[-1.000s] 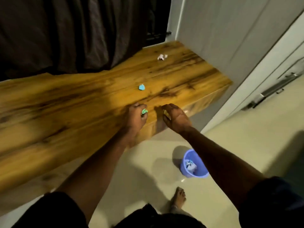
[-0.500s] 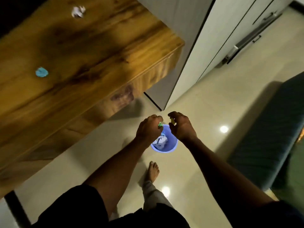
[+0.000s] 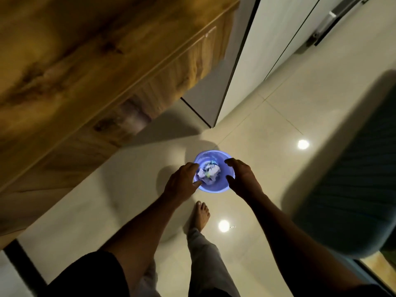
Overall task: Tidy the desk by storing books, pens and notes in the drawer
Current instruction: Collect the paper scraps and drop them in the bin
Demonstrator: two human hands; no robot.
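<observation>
A small blue plastic bin stands on the tiled floor below me. Crumpled paper scraps, white with bits of green and blue, lie inside it. My left hand hovers over the bin's left rim with fingers loosely spread and nothing in them. Over the right rim, my right hand is spread the same way and holds nothing. The wooden desk fills the upper left; the part of its top in view is blurred and bare.
White cabinet doors with a metal handle rise behind the bin. A dark upholstered seat is at the right. My bare foot stands just in front of the bin on glossy tiles.
Both hands left the desk edge with small scraps pinched, came over the bin and opened; the scraps now lie in the bin. My view swung down to the floor.
</observation>
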